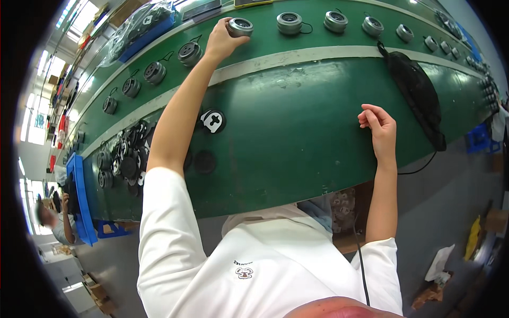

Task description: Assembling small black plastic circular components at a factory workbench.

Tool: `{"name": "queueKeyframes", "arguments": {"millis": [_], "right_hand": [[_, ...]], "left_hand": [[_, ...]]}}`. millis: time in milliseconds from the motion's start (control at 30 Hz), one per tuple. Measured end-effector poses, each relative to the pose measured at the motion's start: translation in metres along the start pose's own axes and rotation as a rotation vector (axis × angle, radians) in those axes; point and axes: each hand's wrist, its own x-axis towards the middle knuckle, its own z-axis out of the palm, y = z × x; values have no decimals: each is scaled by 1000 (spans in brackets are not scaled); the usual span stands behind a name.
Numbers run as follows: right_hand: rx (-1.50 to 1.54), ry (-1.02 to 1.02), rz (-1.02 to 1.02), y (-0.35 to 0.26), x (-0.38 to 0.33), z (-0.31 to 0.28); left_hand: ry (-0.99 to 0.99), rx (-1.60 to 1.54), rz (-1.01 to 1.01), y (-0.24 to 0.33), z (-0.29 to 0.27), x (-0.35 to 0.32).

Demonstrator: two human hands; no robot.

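Note:
My left hand (pixel 221 40) reaches to the far side of the green bench, its fingers and thumb closed around the side of a round grey metal motor-like unit (pixel 240 25). Whether that unit rests on the surface or is raised, I cannot tell. Over the right part of the near bench top (pixel 297 132), my right hand (pixel 379 124) is loosely curled, with nothing seen in its fingers. A black round part with a white patterned face (pixel 212 121) lies right of my left forearm. Below it lies a plain black disc (pixel 204 161).
Similar round units (pixel 289 24) with short cords stand in a row beyond a pale strip (pixel 297 55). A pile of black and white parts (pixel 129 159) lies left of my forearm. A black bag (pixel 416 87) lies at right. A blue crate (pixel 79 196) and another person (pixel 58 220) are at far left.

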Motion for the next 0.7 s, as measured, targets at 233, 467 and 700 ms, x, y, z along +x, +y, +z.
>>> {"name": "queueKeyframes", "arguments": {"millis": [233, 467, 700], "right_hand": [[-8, 7, -14, 4, -1, -2], [-91, -24, -24, 4, -1, 0], [-180, -19, -39, 5, -8, 6]], "left_hand": [[-169, 618, -42, -46, -40, 10], [-449, 410, -76, -57, -116, -24], [-648, 249, 655, 174, -39, -158]]}}
